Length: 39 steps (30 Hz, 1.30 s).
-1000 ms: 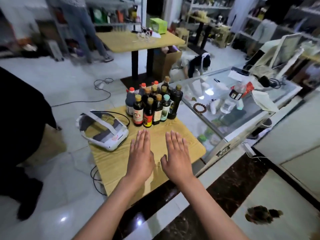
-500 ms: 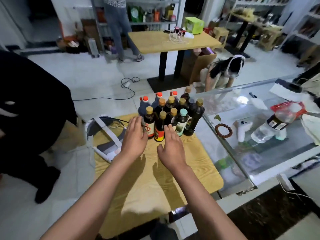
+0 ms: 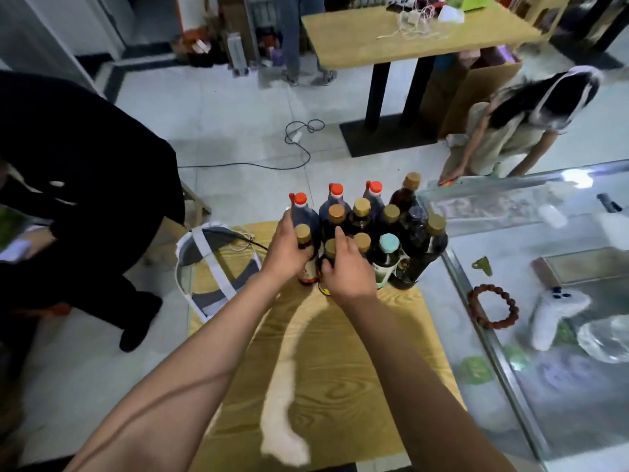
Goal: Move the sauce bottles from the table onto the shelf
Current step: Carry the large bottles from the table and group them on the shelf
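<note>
Several dark sauce bottles stand packed together at the far end of the small wooden table, with red, gold and one teal cap. My left hand grips the front-left gold-capped bottle. Beside it, my right hand wraps round the neighbouring gold-capped bottle with the red and yellow label. Both bottles still stand on the table. No shelf near me shows in the head view.
A white headset lies on the table's left. A glass counter on the right carries a bead bracelet, a white controller and a bottle. A person in black stands left; another crouches far right. A second table stands behind.
Both hands moved forward from flat on the table to the bottle group and closed round the two front bottles. The view tilted down and closer.
</note>
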Tool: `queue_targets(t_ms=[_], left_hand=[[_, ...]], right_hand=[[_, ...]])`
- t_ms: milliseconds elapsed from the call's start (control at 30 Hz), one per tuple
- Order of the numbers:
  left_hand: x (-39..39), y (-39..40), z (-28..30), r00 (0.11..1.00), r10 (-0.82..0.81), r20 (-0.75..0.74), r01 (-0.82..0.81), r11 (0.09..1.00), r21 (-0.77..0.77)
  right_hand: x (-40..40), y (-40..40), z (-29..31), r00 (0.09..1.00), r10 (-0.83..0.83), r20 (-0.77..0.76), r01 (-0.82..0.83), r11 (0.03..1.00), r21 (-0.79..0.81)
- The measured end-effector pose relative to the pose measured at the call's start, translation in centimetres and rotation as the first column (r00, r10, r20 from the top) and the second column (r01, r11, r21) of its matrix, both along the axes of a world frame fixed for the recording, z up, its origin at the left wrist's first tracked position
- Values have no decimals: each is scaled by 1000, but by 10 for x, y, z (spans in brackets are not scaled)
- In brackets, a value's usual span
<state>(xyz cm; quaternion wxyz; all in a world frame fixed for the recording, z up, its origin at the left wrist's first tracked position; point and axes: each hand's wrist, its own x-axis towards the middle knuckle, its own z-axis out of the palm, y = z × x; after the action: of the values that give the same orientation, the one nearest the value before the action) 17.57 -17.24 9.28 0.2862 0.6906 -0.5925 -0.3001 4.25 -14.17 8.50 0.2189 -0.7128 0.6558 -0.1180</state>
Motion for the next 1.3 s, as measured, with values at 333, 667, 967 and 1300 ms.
queue_targets(t_ms=[333, 667, 967, 1300], left_hand=[[19, -9, -34, 991, 19, -132, -11, 998, 67], [28, 8, -43, 981, 22, -190, -11, 998, 59], [40, 70, -10, 969, -156, -192, 154, 988, -29], [19, 156, 38, 808, -379, -450, 321, 925, -203]], right_hand=[[-3, -23, -25, 988, 7, 152, -13, 999, 41], [-4, -13, -24, 929, -63, 364, 79, 997, -27], [1, 56, 22, 797, -284, 533, 311, 949, 40], [-3, 205, 102, 553, -436, 710, 570, 819, 60]])
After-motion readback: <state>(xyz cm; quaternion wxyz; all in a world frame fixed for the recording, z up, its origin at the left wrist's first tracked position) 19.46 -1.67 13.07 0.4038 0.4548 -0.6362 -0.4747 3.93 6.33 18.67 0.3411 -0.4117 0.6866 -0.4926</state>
